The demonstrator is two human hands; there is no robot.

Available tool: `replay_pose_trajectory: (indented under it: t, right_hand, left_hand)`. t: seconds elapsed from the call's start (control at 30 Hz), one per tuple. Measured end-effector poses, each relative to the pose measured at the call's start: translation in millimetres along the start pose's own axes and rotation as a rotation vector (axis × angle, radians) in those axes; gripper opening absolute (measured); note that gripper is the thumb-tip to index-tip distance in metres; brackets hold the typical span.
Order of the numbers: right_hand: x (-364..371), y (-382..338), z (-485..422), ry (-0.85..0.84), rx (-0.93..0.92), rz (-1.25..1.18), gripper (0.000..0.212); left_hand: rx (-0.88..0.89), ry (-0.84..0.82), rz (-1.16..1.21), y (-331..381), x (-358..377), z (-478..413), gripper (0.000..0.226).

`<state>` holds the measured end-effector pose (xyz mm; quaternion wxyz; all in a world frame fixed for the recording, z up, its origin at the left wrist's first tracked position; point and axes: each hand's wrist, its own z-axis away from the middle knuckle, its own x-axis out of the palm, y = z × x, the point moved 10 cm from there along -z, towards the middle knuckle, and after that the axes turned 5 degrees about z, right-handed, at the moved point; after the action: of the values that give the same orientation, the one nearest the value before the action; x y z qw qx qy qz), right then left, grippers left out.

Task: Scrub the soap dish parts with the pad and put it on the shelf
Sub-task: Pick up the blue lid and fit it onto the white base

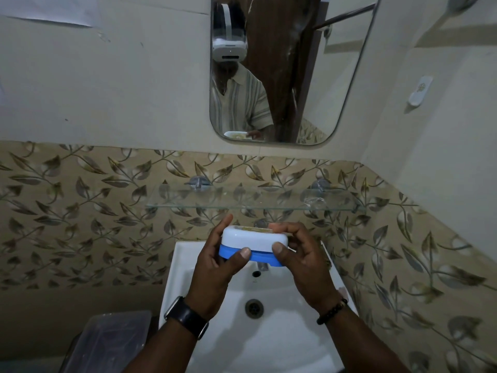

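I see one tiled wall (80, 200) patterned with leaves, and above it one mirror (282, 71) showing a person in a striped shirt. Below, one white sink (204, 332) sits with a single drain (254, 307) in its bowl; the bowl holds nothing else that I can make out. To its left stands one clear plastic bin (113, 343), its contents too dim to tell. One glass shelf (255, 200) runs along the tiles on two brackets, with what may be a small clear object near its right end. Just below the shelf and above the sink, my two hands hold the one soap dish (254, 244): a white upper part seated on a blue lower tray, with a yellowish layer, possibly soap or residue, showing at the top edge. My left hand (215, 267) wraps the dish's left end, thumb pressed on the front seam between white and blue. My right hand (304, 262) grips the right end, thumb on the front, fingers (281, 227) curled over the top rim. Both hands are closed on the dish. The left wrist carries one dark watch (185, 316); the right, one beaded bracelet (332, 310).
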<state>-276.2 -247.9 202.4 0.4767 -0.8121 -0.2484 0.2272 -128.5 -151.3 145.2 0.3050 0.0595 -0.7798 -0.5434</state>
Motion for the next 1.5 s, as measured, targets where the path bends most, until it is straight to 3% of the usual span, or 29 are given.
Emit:
replay_pose_trajectory:
  t: [0.27,0.43,0.5,0.63,0.9,1.13,1.5]
  right_hand:
    - [0,-8,-2,-0.082,-0.117,0.158,0.025]
    - [12,-18,5,-0.236,-0.267,0.384,0.050]
    - [13,-21,6,-0.234,-0.301,0.462,0.056]
    - [9,-27,5,-0.170,-0.377,0.542,0.047]
    - [7,-31,9,-0.103,-0.435,0.626,0.047]
    - [5,-29,11,-0.097,-0.436,0.658,0.048]
    - [-2,-19,7,-0.081,-0.408,0.729,0.049]
  left_hand:
    - [0.039,0.007,0.007,10,2,4,0.081]
    - [0.001,0.054,0.161,8,-4,5,0.076]
    - [-0.003,0.052,0.174,6,-4,5,0.075]
    - [-0.015,0.034,0.169,5,1,3,0.074]
    - [0.085,0.058,0.010,11,-7,3,0.071]
    - [0.180,-0.041,-0.224,27,-10,-1,0.057]
    - [0.110,-0.149,-0.448,27,-4,-13,0.052]
